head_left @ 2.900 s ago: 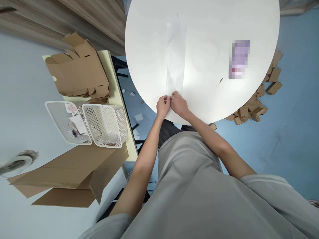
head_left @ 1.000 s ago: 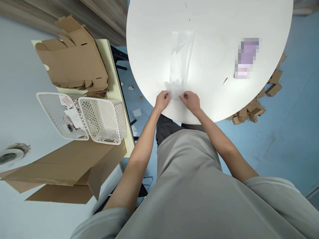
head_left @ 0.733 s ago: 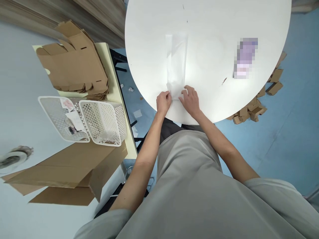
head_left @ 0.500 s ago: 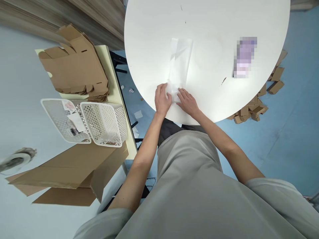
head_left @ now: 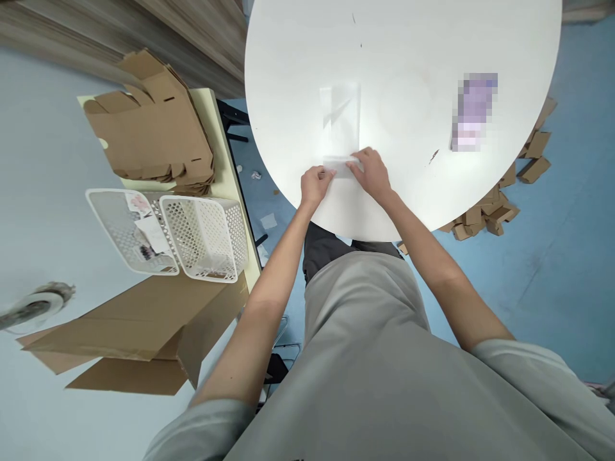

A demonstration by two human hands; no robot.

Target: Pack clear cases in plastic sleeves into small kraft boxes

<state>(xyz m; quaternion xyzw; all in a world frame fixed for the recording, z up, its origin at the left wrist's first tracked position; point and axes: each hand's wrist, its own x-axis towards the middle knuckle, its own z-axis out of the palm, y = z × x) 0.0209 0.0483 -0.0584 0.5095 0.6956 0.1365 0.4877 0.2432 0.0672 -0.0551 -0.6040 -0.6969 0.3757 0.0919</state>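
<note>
From your head camera, your left hand (head_left: 314, 184) and right hand (head_left: 372, 174) meet at the near end of a thin, see-through plastic film bag (head_left: 340, 121) lying flat on the round white table (head_left: 408, 192). Both hands are curled, fingertips pinching the bag's folded near edge between them; the rest of the bag stretches away from you towards the table's middle.

The film looks light and slippery, so if you pull unevenly the fold will likely skew, and if one pinch loosens the edge may spring back open. It is also nearly invisible against the white top, so you could easily misjudge where its edges run.

Further right on the table lies a small purple item (head_left: 473, 112), blurred out. To your left a pale side table (head_left: 218, 137) carries a stack of flat brown cardboard blanks (head_left: 151, 128) and two white perforated plastic baskets (head_left: 168, 234). The floor is blue, with small folded cardboard boxes (head_left: 500, 208) piled beyond the table's right rim.
</note>
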